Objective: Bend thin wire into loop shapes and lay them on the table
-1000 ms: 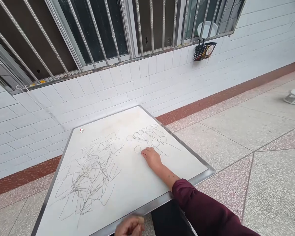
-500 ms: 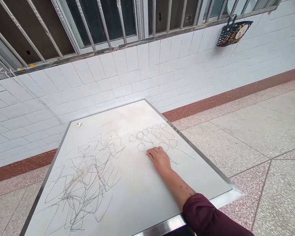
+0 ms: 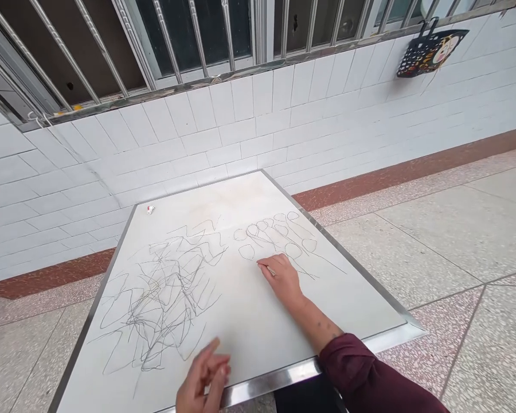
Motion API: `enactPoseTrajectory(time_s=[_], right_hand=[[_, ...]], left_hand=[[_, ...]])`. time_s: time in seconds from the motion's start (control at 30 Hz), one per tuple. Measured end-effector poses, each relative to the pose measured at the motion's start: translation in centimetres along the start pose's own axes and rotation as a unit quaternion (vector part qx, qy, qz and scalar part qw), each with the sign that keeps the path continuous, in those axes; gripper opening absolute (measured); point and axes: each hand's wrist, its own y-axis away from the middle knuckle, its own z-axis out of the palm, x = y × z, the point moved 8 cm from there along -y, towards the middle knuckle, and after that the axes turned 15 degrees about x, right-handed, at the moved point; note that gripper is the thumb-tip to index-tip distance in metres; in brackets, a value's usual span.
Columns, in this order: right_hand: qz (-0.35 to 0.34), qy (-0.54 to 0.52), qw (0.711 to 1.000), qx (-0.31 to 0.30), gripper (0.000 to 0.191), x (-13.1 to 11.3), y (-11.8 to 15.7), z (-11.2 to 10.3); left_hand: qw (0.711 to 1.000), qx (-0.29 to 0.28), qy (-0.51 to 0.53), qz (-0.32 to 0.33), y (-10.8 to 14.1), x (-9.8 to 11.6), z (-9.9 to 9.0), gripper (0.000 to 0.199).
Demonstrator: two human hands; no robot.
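My right hand (image 3: 281, 275) rests on the white tabletop (image 3: 249, 321), thumb and fingers pinched on a short thin drawing stick (image 3: 271, 271), mostly hidden by the fingers. Its tip points at the board just below some drawn loops (image 3: 293, 250) with long thin tails. My left hand (image 3: 204, 376) hovers over the near edge of the table, fingers loosely bent and apart, with nothing visible in it. Left of centre, a dense tangle of dark scribbled lines (image 3: 163, 298) covers the surface.
A metal rim (image 3: 356, 269) edges the table, which stands near a white tiled wall (image 3: 189, 132). A small white-and-red scrap (image 3: 150, 210) lies at the far left corner. A dark patterned bag (image 3: 430, 54) hangs from the window bars (image 3: 198, 37). Speckled floor (image 3: 438, 229) shows on both sides.
My left hand has come into view at the near edge. My right hand keeps its pinch near the loops, shifted only slightly. The view has turned a little to the left.
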Motion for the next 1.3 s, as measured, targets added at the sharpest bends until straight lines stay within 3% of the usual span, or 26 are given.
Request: enactPoseTrajectory(time_s=[0.1,0.2,0.33,0.5,0.87,1.03,1.3], right_hand=[[-0.026,-0.027,0.999,-0.011,0.025,-1.7,0.6,0.2],[-0.065,-0.033,0.997,-0.025,0.024,-2.7,0.8,0.6],[-0.118,-0.04,0.992,-0.012,0.023,-2.8,0.8,1.0],[-0.101,-0.039,0.994,-0.029,0.025,-1.4,0.9,2.1],[-0.078,-0.039,0.995,-0.053,0.027,-0.6,1.2,2.8],[-0.065,-0.004,0.993,-0.097,0.028,-0.5,1.5,3.3],[-0.12,0.069,0.985,-0.104,0.039,-0.6,1.8,3.4]], left_hand=[[0.993,-0.043,0.102,-0.041,-3.3,1.2,5.6,0.053],[0.978,-0.054,0.18,-0.093,-6.7,1.3,10.9,0.052],[0.975,-0.052,0.191,-0.1,-9.3,-0.1,14.1,0.041],[0.976,-0.068,0.19,-0.087,-10.1,-1.2,15.1,0.037],[0.986,-0.093,0.139,-0.018,-11.0,-0.5,16.0,0.053],[0.991,-0.091,0.095,0.015,-11.3,-0.4,16.1,0.061],[0.989,-0.119,0.065,0.055,-12.1,0.3,17.1,0.067]])
